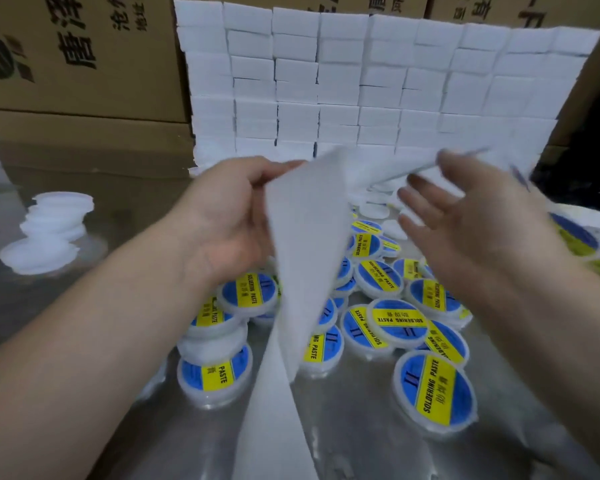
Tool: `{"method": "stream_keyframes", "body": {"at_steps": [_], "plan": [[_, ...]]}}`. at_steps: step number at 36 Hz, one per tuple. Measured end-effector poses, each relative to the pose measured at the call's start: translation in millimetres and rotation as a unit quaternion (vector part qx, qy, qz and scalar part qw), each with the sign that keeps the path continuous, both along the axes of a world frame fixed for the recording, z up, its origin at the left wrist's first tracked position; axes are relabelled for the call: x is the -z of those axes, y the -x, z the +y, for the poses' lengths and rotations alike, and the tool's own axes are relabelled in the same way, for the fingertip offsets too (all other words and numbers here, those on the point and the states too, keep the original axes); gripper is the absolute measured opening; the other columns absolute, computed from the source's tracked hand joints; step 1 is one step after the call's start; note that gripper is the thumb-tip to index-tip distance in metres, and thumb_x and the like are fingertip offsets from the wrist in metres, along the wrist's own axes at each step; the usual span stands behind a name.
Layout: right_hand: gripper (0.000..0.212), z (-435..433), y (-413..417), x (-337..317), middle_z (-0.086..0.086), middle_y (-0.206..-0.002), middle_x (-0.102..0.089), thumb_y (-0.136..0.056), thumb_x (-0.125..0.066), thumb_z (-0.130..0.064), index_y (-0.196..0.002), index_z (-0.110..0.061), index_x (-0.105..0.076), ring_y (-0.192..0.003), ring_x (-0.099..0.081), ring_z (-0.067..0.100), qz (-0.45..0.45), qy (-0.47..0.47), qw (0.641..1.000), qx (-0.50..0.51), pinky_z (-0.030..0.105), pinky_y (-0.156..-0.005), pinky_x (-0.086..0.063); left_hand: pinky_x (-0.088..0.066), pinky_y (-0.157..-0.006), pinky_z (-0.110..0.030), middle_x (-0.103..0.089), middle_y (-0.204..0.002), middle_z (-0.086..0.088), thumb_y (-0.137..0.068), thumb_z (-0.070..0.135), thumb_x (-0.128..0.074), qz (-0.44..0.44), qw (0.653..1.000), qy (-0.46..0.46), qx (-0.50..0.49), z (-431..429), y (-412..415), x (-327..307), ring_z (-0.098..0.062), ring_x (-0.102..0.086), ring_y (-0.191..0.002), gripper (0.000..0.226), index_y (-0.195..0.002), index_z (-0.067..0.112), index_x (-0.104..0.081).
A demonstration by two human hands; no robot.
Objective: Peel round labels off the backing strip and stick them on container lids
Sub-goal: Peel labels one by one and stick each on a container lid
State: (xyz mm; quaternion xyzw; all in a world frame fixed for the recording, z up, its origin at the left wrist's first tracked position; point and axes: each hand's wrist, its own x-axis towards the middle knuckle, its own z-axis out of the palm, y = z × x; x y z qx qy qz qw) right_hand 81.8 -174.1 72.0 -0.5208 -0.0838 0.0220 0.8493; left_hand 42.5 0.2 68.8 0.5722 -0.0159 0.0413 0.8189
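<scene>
My left hand pinches the white backing strip near its top, and the strip hangs down toward the front edge of the view. My right hand is blurred, with fingers spread beside the strip's upper stretch, which runs right toward blue and yellow labels. Whether it touches the strip is unclear. Below the hands lie several round white containers with blue and yellow "SOLDERING PASTE" labels on their lids.
A metal table carries everything. A pile of plain white lids sits at the left. A wall of stacked white boxes stands behind, with brown cartons at the left and back.
</scene>
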Motion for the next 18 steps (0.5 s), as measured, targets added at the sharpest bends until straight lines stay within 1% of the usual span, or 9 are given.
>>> {"method": "stream_keyframes", "body": {"at_steps": [1, 3, 6, 9, 11, 13, 15, 16, 18], "plan": [[0.015, 3.1, 2.0, 5.2, 0.010, -0.126, -0.057, -0.094, -0.050, -0.025, -0.092, -0.013, -0.059, -0.115, -0.056, 0.023, 0.013, 0.022, 1.000, -0.009, 0.034, -0.090, -0.048, -0.039, -0.049, -0.017, -0.040, -0.053, 0.008, -0.091, 0.014, -0.037, 0.015, 1.000, -0.007, 0.014, -2.2, 1.6, -1.4, -0.008, -0.036, -0.047, 0.026, -0.078, 0.014, -0.060], [0.026, 6.5, 1.3, 17.4, 0.024, -0.130, -0.052, -0.092, -0.051, -0.021, -0.111, -0.004, -0.057, -0.118, -0.054, 0.033, 0.036, 0.041, 0.998, -0.024, 0.044, -0.100, -0.044, -0.037, -0.047, -0.017, -0.031, -0.045, 0.009, -0.091, 0.015, -0.037, 0.041, 0.998, -0.045, 0.018, -2.5, 1.7, -2.3, -0.008, -0.028, -0.040, 0.021, -0.089, 0.015, -0.058], [0.047, 9.3, 3.7, 25.2, 0.009, -0.120, -0.055, -0.091, -0.055, -0.022, -0.136, -0.023, -0.042, -0.107, -0.059, 0.023, 0.039, 0.039, 0.998, -0.034, 0.041, -0.098, -0.045, -0.034, -0.045, -0.017, -0.027, -0.042, 0.008, -0.089, 0.016, -0.040, 0.044, 0.991, -0.126, -0.016, -5.5, 1.6, 1.5, -0.010, -0.027, -0.037, 0.023, -0.085, 0.014, -0.062], [0.051, 8.7, 7.0, 28.6, 0.006, -0.115, -0.059, -0.091, -0.054, -0.019, -0.140, -0.026, -0.038, -0.102, -0.064, 0.023, 0.024, 0.023, 0.997, -0.063, 0.039, -0.093, -0.049, -0.034, -0.044, -0.017, -0.031, -0.041, 0.008, -0.089, 0.018, -0.047, 0.013, 0.972, -0.211, -0.098, -9.3, -0.7, 5.8, -0.010, -0.031, -0.038, 0.021, -0.077, 0.014, -0.064], [0.048, 6.7, 8.5, 28.0, 0.004, -0.108, -0.065, -0.092, -0.052, -0.016, -0.138, -0.024, -0.041, -0.096, -0.068, 0.020, 0.024, 0.030, 0.996, -0.080, 0.036, -0.087, -0.052, -0.035, -0.042, -0.014, -0.043, -0.043, 0.011, -0.086, 0.023, -0.055, -0.025, 0.942, -0.295, -0.159, -11.0, -2.5, 8.9, -0.007, -0.039, -0.038, 0.015, -0.075, 0.017, -0.064], [0.042, 5.0, 10.2, 27.0, 0.001, -0.103, -0.070, -0.090, -0.052, -0.014, -0.132, -0.018, -0.047, -0.089, -0.070, 0.014, 0.018, 0.054, 0.993, -0.101, 0.028, -0.076, -0.054, -0.041, -0.049, -0.016, -0.055, -0.060, 0.014, -0.081, 0.036, -0.060, -0.064, 0.890, -0.392, -0.222, -11.1, -6.2, 14.2, 0.000, -0.048, -0.048, 0.011, -0.080, 0.026, -0.064], [0.034, 3.8, 13.4, 26.1, 0.000, -0.102, -0.072, -0.087, -0.055, -0.013, -0.120, -0.015, -0.053, -0.086, -0.071, 0.010, 0.001, 0.076, 0.990, -0.118, 0.021, -0.067, -0.055, -0.041, -0.063, -0.024, -0.054, -0.083, 0.013, -0.075, 0.047, -0.061, -0.071, 0.847, -0.451, -0.271, -10.2, -9.3, 19.0, -0.003, -0.052, -0.069, 0.027, -0.096, 0.030, -0.059], [0.033, 3.1, 14.2, 25.3, -0.002, -0.101, -0.072, -0.085, -0.057, -0.014, -0.118, -0.015, -0.054, -0.086, -0.071, 0.009, -0.011, 0.086, 0.989, -0.121, 0.020, -0.065, -0.055, -0.039, -0.069, -0.026, -0.051, -0.095, 0.011, -0.073, 0.051, -0.060, -0.070, 0.835, -0.462, -0.290, -9.0, -10.5, 20.9, -0.007, -0.051, -0.080, 0.039, -0.107, 0.031, -0.055], [0.037, 1.3, 14.8, 24.1, -0.005, -0.098, -0.073, -0.080, -0.062, -0.017, -0.116, -0.024, -0.055, -0.087, -0.070, 0.008, -0.039, 0.102, 0.987, -0.119, 0.018, -0.064, -0.055, -0.035, -0.077, -0.027, -0.043, -0.113, 0.010, -0.070, 0.057, -0.059, -0.067, 0.830, -0.456, -0.315, -7.0, -10.9, 20.9, -0.011, -0.047, -0.097, 0.060, -0.123, 0.033, -0.045]]}}
